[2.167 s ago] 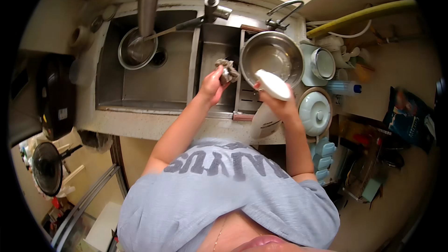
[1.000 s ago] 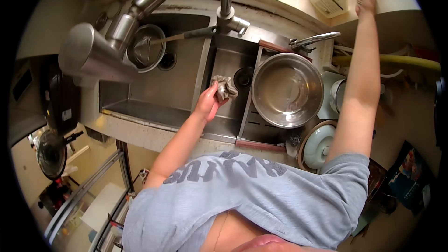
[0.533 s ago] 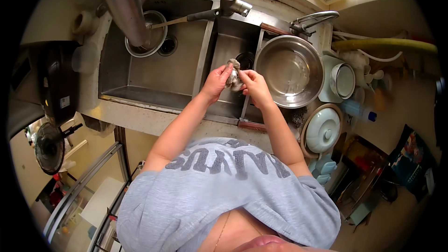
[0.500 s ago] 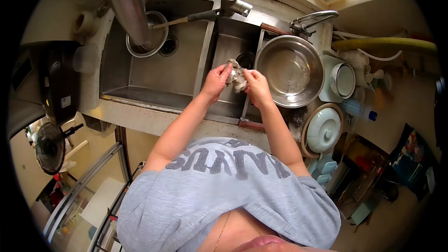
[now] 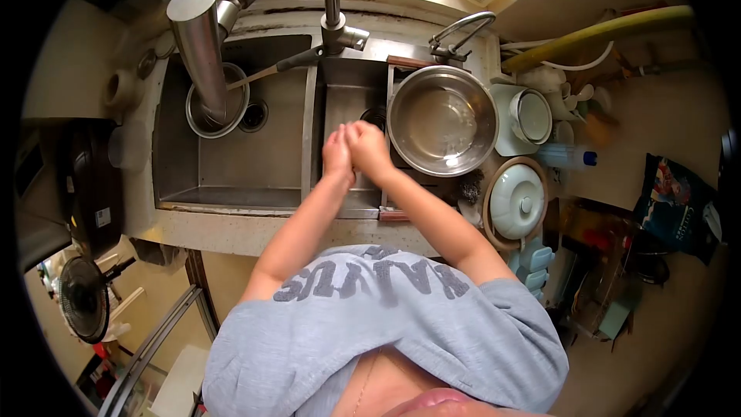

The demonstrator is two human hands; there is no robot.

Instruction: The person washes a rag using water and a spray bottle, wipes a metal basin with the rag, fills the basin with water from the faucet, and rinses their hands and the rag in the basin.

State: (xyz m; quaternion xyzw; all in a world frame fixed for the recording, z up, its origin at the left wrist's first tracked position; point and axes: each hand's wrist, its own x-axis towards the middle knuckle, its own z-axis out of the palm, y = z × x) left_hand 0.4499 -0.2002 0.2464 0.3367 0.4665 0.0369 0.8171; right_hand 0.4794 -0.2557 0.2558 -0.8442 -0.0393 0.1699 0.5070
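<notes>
My left hand (image 5: 337, 154) and my right hand (image 5: 368, 148) are pressed together, fingers closed, above the narrow sink basin (image 5: 352, 98). The crumpled grey-beige cloth seen a moment earlier is hidden inside my closed hands. A large steel bowl (image 5: 442, 121) stands just right of my right hand. Behind my hands, a dark drain shows in the basin floor.
To the left is a wider sink basin (image 5: 251, 156) holding a steel pot (image 5: 207, 127), with a dark-handled utensil (image 5: 272, 69) across it. A large faucet (image 5: 199, 46) hangs over it. A lidded pale pot (image 5: 517, 202) and stacked bowls (image 5: 532, 117) stand right.
My hands have come together, closing around the cloth, which no longer shows. The camera view has shifted, so the sink and bowl appear further left.
</notes>
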